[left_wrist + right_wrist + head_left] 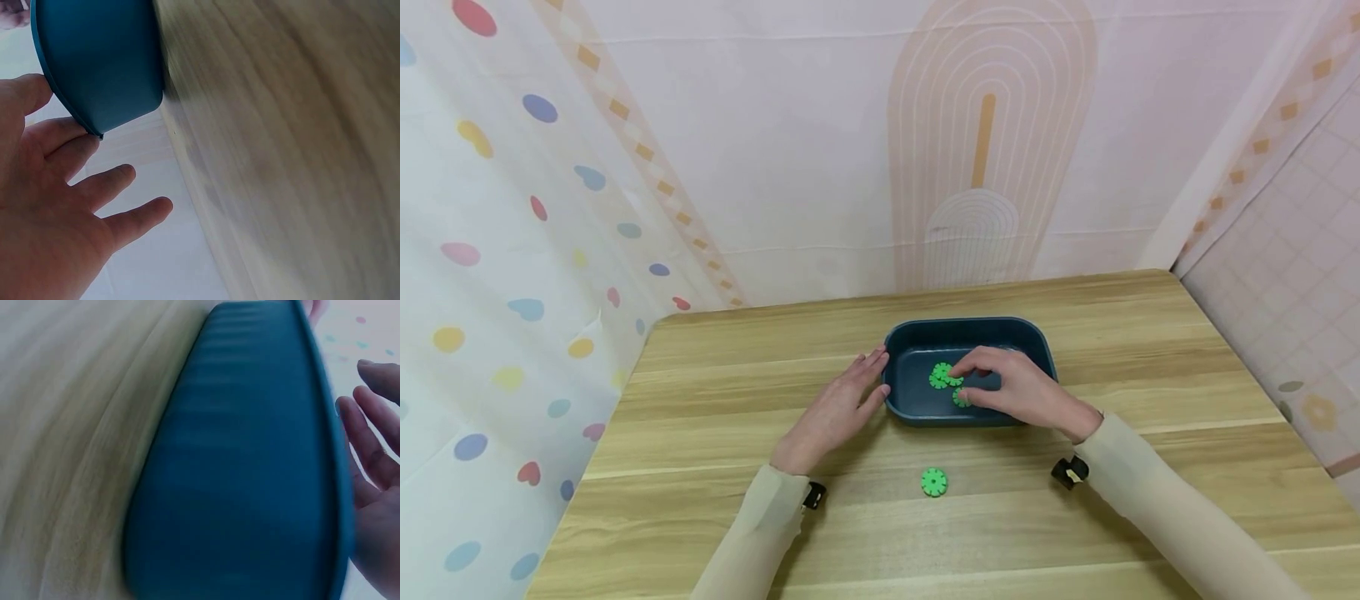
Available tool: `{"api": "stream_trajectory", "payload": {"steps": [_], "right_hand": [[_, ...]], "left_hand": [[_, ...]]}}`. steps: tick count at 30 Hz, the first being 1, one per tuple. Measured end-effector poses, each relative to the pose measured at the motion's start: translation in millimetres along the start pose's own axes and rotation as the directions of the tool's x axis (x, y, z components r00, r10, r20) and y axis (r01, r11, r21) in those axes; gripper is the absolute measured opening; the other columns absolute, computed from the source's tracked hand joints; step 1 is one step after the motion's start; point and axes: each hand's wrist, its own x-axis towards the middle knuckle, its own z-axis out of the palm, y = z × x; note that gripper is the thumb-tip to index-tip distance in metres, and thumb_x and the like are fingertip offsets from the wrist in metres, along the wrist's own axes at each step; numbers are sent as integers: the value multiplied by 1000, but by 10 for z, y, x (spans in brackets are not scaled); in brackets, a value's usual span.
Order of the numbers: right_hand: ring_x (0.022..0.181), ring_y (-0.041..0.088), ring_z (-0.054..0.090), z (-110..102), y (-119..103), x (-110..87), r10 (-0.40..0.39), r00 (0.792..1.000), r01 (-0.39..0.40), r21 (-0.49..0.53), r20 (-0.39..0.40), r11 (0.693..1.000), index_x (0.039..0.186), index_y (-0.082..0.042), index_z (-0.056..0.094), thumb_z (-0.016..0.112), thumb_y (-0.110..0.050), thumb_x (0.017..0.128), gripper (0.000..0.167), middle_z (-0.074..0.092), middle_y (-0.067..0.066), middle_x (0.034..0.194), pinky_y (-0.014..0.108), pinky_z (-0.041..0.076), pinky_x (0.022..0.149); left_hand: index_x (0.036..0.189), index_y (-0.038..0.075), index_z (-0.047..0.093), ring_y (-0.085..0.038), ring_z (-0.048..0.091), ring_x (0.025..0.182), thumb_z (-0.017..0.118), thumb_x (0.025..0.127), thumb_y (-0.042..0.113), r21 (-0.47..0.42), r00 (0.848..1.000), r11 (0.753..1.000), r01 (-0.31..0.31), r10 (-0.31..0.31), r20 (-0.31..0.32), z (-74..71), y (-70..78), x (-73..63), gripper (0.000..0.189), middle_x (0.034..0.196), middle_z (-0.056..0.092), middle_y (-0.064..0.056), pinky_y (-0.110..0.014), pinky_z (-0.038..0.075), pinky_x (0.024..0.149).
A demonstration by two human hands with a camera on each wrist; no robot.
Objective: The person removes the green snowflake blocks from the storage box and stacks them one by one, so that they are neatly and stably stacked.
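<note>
My left hand, fingers spread, touches the rim of the tray at its left end, near the table's back edge. My right hand lies over the tray, thumb and index curved and apart at the green discs, pinching nothing discernible. Best practice, I judge: steady the tray; handle each disc by its edge. Count: one tray; at least four discs inside, mostly left of centre, partly overlapping; one loose disc before the tray's front edge.
</note>
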Motion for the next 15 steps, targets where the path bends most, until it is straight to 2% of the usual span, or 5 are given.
{"api": "stream_trajectory", "payload": {"steps": [9,15], "right_hand": [[111,30,64,9,137,142,97,990,-90,-70,98,993,130,-4,69,77,-17,96,37,69,11,125,50,55,96],[121,27,62,44,235,214,181,962,-158,-125,205,979,138,-6,65,74,-19,98,43,66,10,134,50,52,104]], "left_hand": [[161,7,36,-35,26,155,47,112,36,-8,1000,1000,3,-3,-10,-8,1,-13,58,169,27,-7,-54,26,123],[161,8,36,-35,25,155,47,112,35,-6,1000,1000,-1,1,-9,9,5,-10,58,168,28,-8,-54,27,123]]}}
